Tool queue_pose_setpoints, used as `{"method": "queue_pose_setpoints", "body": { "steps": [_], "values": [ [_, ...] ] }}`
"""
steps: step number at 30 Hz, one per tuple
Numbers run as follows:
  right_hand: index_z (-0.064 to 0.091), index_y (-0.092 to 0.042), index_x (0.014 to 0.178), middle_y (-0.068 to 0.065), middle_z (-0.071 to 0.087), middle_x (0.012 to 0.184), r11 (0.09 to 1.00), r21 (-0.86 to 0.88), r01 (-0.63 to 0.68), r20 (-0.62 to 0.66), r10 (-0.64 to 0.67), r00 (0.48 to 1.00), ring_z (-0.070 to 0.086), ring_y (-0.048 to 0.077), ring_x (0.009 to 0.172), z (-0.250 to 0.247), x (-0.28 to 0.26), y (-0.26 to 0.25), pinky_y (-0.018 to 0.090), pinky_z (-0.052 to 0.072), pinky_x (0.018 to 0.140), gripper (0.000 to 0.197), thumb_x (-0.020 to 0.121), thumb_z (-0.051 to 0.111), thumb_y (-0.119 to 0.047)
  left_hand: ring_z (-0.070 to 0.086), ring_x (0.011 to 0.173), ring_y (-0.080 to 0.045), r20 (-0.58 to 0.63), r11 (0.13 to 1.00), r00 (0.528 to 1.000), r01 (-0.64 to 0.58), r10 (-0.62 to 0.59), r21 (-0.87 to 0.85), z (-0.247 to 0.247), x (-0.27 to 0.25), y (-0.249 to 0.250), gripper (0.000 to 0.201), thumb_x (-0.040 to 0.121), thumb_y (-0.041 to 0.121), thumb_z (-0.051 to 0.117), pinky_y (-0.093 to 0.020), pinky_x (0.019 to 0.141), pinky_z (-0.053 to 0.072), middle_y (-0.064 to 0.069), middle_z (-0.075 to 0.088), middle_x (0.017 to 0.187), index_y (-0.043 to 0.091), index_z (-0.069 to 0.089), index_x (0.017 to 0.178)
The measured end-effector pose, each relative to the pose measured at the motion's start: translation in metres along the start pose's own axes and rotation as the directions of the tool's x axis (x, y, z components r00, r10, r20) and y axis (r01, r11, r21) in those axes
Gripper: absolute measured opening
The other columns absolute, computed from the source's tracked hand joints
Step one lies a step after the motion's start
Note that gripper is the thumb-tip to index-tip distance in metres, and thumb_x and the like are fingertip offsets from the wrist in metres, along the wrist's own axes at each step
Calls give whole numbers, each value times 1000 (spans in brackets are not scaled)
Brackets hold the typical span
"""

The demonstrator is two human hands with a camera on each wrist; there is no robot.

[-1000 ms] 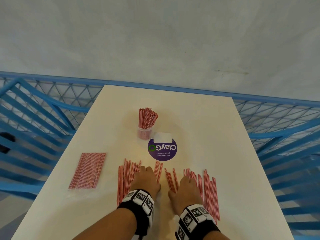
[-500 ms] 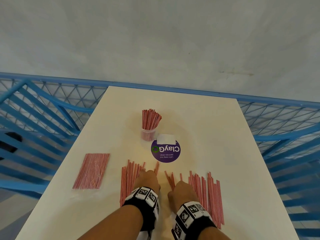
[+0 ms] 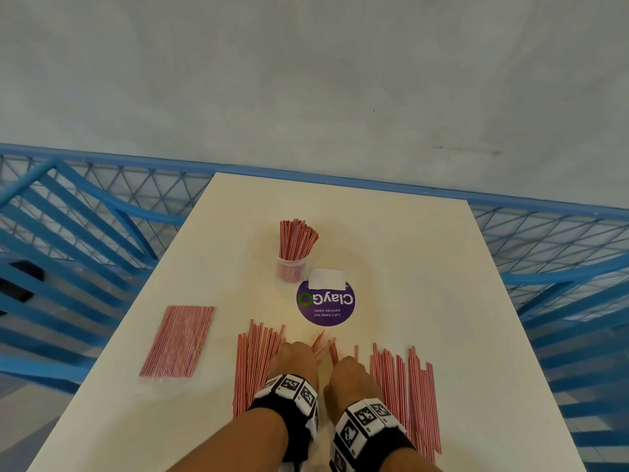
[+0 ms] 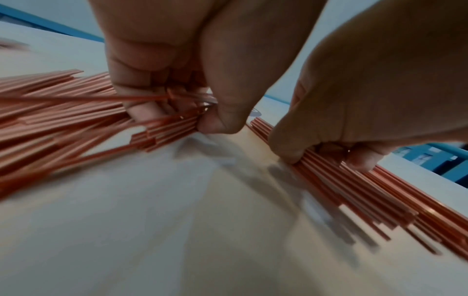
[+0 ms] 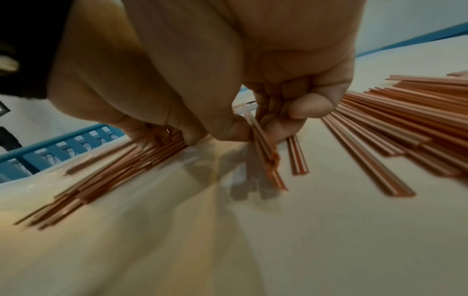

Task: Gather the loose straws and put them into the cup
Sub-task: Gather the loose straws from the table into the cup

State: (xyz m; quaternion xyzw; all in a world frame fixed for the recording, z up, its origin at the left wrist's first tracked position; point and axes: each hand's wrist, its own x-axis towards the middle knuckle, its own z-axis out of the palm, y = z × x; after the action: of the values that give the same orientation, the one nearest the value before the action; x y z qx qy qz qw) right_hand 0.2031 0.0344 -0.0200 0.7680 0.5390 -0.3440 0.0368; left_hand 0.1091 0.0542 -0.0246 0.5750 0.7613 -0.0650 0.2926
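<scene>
A clear plastic cup [image 3: 292, 269] stands mid-table, packed with upright red-and-white straws [image 3: 296, 238]. Loose straws lie near the front edge in a left pile [image 3: 253, 364] and a right pile [image 3: 406, 386]. My left hand [image 3: 295, 357] sits at the inner edge of the left pile. The left wrist view shows this left hand [image 4: 192, 112] with fingers and thumb curled round a bunch of straws [image 4: 167, 128]. Beside it, my right hand [image 3: 350, 369] works the right pile. In the right wrist view the right hand [image 5: 258, 128] pinches several straws [image 5: 266, 156], tilted off the table.
A flat sealed packet of straws [image 3: 177, 342] lies at the left of the white table [image 3: 425, 267]. A purple round sticker [image 3: 326, 304] with a white label is stuck just before the cup. Blue railings surround the table on three sides.
Both hands lay flat on the straws a second ago. They have since drawn back a little and curled their fingers round small bunches at the inner edges of the piles.
</scene>
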Motion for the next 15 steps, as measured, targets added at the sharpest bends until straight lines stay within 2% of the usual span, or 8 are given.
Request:
{"method": "queue_pose_setpoints", "body": {
  "steps": [6,9,15],
  "values": [
    [51,-9,118,11,54,126,998,-48,45,21,-44,999,54,27,117,8,4,0,31,44,94,29,94,37,-16,54,117,-31,-34,994,997,-64,67,93,7,-2,0,33,98,12,31,-35,95,46,-16,51,128,1,50,123],
    [48,-10,119,11,51,128,1000,-21,12,10,-12,1000,53,27,118,10,6,-1,30,43,94,28,95,35,-16,51,121,-32,-41,983,997,-50,58,179,9,-3,1,37,101,15,25,-37,96,45,-17,48,131,0,44,128],
    [47,-8,120,11,52,129,999,33,-7,-10,7,1000,55,27,117,8,7,-3,31,43,93,29,97,31,-15,53,117,-30,-69,953,996,-32,55,300,16,-3,2,34,100,10,24,-36,90,47,-14,49,128,1,43,127]
  ]
}}
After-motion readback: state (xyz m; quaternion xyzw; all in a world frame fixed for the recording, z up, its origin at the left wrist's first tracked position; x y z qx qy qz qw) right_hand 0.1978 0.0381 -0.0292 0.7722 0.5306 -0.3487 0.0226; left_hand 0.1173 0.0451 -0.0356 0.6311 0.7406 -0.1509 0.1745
